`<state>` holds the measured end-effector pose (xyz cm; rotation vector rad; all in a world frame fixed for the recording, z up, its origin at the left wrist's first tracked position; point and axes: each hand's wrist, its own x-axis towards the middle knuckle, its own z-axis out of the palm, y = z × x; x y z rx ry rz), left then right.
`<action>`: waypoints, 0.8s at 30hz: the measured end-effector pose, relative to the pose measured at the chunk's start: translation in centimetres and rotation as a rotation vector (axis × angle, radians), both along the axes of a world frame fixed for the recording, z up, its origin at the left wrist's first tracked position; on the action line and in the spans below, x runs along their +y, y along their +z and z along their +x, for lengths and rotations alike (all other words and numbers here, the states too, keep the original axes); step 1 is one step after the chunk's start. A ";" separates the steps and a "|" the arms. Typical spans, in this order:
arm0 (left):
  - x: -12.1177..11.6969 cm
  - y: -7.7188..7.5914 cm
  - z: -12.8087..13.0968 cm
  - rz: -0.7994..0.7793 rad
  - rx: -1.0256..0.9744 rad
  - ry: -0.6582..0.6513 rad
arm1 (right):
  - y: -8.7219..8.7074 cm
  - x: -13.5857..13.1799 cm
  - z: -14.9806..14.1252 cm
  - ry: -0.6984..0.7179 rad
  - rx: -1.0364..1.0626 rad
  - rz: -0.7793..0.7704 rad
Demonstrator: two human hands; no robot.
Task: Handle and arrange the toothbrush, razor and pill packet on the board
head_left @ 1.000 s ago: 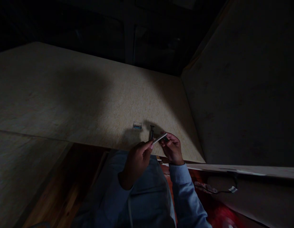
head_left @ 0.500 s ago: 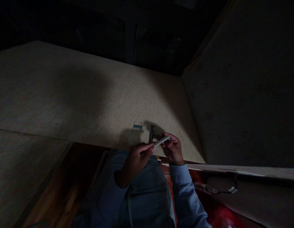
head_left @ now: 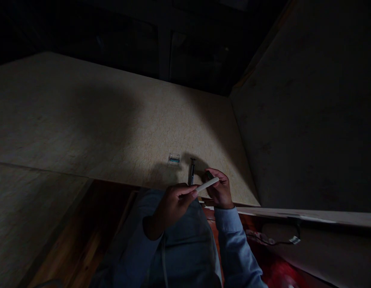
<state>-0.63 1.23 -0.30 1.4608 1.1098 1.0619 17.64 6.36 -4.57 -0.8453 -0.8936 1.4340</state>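
Note:
My left hand pinches one end of a slim, whitish stick, whose exact kind I cannot make out. The stick slants up to the right, its far end at the fingers of my right hand. Between those fingers is a small dark piece, partly hidden and too dim to name. Just left of my right hand a dark razor lies on the pale surface, head pointing away from me. Farther left is a small clear case with a teal-and-dark strip inside.
The pale, marbled tabletop stretches away to dark window panes. A dim wall rises on the right. Below its edge hangs a black cable with a white tag, near a red cloth. My lap is under my hands.
The white stick has shifted slightly right and down, its tip now before my right fingers. My right hand has turned a little, showing more of the dark piece. Razor and case stay put.

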 end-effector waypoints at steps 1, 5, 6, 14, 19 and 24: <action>-0.1 0.0 -0.1 -0.024 -0.016 -0.016 | 0.1 0.0 -0.1 -0.007 0.000 -0.007; -0.1 -0.5 -0.6 -0.148 -0.047 -0.090 | 0.4 -0.2 -0.2 -0.010 -0.006 -0.020; 0.0 -0.8 -0.6 -0.174 -0.051 -0.103 | 0.4 -0.2 -0.2 -0.003 -0.004 -0.016; 0.8 -1.7 -0.1 -0.037 0.008 0.200 | 0.3 -0.1 -0.3 0.040 0.036 0.023; 0.5 -1.2 0.1 0.031 0.083 0.176 | 0.2 -0.1 -0.2 0.023 0.033 0.017; -0.1 -0.2 -0.1 0.019 0.036 0.008 | 0.5 -0.1 0.0 0.002 -0.013 0.004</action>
